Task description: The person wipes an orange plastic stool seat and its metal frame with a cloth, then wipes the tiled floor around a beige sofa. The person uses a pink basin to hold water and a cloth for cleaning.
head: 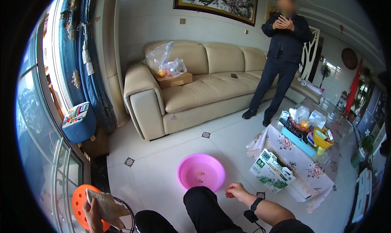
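My left hand (pixel 92 213), at the lower left, grips a folded beige cloth (pixel 107 205) over an orange plastic stool (pixel 80 199) with round holes. My right hand (pixel 235 190) is held in the air just right of my knee, its fingers curled; whether anything small is between them cannot be told. Beyond my knees a pink plastic basin (pixel 201 171) stands on the tiled floor, with what looks like water in it and small orange and white marks at its bottom. A dark band is on my right wrist.
A beige leather sofa (pixel 213 95) runs along the wall. A person (pixel 282 49) stands before it. At right are a cloth-covered table (pixel 293 153) with baskets and a carton (pixel 272 171). A blue stool (pixel 80 123) is at left; a cable lies near my right arm.
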Demonstrator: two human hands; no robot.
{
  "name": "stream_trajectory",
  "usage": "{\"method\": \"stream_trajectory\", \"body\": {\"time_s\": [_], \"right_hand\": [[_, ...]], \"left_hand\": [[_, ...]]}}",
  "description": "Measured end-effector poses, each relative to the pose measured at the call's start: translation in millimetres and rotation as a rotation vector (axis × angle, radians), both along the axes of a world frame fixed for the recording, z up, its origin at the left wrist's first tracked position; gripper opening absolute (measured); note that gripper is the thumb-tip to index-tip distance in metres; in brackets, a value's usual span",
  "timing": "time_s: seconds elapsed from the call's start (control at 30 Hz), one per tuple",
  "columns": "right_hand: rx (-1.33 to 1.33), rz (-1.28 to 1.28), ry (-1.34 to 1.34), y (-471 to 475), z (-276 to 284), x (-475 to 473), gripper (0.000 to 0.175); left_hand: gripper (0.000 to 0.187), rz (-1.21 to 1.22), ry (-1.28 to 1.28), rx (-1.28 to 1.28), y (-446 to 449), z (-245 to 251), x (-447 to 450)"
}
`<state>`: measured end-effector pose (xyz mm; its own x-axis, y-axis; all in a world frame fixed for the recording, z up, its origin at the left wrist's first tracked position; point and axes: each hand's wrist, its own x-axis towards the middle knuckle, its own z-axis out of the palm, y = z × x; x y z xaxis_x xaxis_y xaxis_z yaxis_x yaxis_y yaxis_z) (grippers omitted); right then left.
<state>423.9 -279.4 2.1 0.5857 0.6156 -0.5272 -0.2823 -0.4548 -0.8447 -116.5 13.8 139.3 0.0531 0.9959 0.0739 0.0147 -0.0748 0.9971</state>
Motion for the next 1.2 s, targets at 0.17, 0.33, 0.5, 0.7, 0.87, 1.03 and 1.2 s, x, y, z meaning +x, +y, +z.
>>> {"method": "stream_trajectory", "body": {"time_s": [0.17,0.33,0.5,0.7,0.87,1.03,1.2], "right_hand": [[-0.107,-0.033,0.008,-5,-33,13,0.013],[-0.152,-0.053,0.030,-8,-64,24,0.017],[-0.213,-0.049,0.085,-26,-115,53,0.026],[-0.265,-0.026,0.136,16,-124,42,0.036],[-0.296,-0.114,0.251,23,-155,56,0.049],[-0.202,-0.207,0.445,49,-201,70,0.052],[0.069,-0.299,0.633,82,-225,71,0.051]], "left_hand": [[0.021,-0.037,0.000,0.038,13,-21,-11],[0.022,-0.052,0.035,0.000,10,-19,-15],[0.022,-0.035,0.104,-0.065,7,-21,7],[0.025,-0.047,0.146,-0.173,-9,2,-14],[0.028,-0.024,0.197,-0.222,2,-20,-3],[0.028,0.021,0.248,-0.266,8,-21,4],[0.026,0.125,0.283,-0.254,5,-17,12]]}}
